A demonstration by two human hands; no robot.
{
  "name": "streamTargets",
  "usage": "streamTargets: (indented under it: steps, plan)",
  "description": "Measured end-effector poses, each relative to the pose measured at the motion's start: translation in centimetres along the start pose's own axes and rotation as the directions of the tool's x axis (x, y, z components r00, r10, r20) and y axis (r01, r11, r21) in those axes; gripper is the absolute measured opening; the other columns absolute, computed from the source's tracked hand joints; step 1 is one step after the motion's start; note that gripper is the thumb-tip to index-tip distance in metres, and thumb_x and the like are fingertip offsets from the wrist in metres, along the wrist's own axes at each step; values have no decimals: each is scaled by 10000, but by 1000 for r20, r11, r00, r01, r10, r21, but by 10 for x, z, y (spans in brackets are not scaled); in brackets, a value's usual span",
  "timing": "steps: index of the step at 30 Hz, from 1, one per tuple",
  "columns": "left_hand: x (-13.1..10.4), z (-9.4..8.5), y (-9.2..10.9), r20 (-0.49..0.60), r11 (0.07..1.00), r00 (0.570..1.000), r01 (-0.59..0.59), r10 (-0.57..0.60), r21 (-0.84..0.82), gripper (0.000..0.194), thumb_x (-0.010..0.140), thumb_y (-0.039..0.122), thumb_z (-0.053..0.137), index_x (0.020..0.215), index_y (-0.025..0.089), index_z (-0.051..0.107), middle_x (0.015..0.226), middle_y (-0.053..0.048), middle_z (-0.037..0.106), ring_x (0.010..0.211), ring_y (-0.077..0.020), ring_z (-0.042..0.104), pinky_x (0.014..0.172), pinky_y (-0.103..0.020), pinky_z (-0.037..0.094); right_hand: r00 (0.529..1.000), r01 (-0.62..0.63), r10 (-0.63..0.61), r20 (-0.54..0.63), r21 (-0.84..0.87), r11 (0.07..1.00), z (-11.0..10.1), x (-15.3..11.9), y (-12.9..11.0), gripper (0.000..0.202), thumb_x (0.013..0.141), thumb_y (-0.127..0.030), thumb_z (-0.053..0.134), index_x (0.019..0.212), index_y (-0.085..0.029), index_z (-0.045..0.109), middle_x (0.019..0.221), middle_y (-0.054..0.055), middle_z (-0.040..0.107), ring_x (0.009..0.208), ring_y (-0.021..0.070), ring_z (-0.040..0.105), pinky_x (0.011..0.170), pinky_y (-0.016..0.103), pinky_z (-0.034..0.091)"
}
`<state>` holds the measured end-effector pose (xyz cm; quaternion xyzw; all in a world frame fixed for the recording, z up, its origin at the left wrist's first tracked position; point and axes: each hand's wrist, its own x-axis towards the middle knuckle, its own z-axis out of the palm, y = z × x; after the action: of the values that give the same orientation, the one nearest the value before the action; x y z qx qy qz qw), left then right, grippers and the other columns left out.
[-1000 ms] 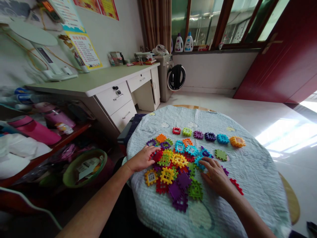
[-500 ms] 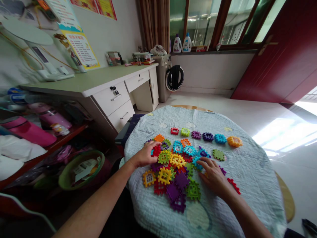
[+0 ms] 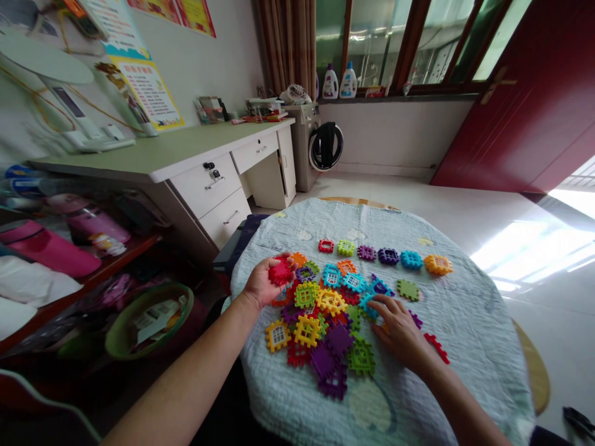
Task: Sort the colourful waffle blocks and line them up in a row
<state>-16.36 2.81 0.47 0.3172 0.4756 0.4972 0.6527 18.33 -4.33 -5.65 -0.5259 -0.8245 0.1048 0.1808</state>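
My left hand (image 3: 259, 284), palm turned up, holds a red interlocking plastic block (image 3: 279, 271) just above the left side of a pile of similar blocks. My right hand (image 3: 398, 327) rests at the pile's right side, fingers stretched over a blue block (image 3: 367, 306) and touching it. Between the hands lie yellow blocks (image 3: 331, 301), purple blocks (image 3: 339, 339), a green block (image 3: 361, 356) and light blue window blocks (image 3: 355, 282). What is under my right palm is partly hidden.
A row of blocks runs along the far part of the cloth-covered round table (image 3: 469, 334), ending with an orange block (image 3: 437, 264). A lone green block (image 3: 408, 289) sits nearer. At left are a desk (image 3: 186, 145) and a basket (image 3: 186, 310).
My left hand has lifted the red block off the pile and turned palm up, moving slightly left. My right hand has stayed almost still.
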Motion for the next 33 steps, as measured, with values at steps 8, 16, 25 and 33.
streamTargets:
  steps: [8,16,25,33]
  plan:
    - [52,-5,3,-110,800,917,-270,383,535,293,649,168,582,941,191,558,873,5,560,819,-123,571,831,-285,491,1000,-8,8,-5,-2,1000,1,0,0,430,838,-196,529,1256,-261,608,1294,91,566,1167,264,524,1013,461,459]
    - [98,-21,1,135,168,905,-218,403,961,253,639,109,592,873,200,570,998,-60,526,1009,-225,508,1022,-414,402,999,-39,39,13,-1,999,-1,0,-3,440,820,-182,538,1243,-272,616,1300,91,572,1177,264,528,1015,471,456]
    - [113,-58,32,154,269,969,-203,193,941,700,588,289,680,1260,186,511,1252,-114,566,1076,-248,589,913,-353,485,999,-42,41,23,22,999,-2,-1,-3,459,837,-192,524,1280,-285,594,1320,91,557,1185,267,522,1019,478,458]
    - [105,-68,42,312,-54,950,-311,19,949,544,517,166,623,1061,176,634,1065,-77,642,1028,-275,598,947,-344,452,998,-45,44,35,26,999,-3,0,-4,441,839,-192,512,1264,-271,602,1318,100,560,1189,271,522,1023,484,457]
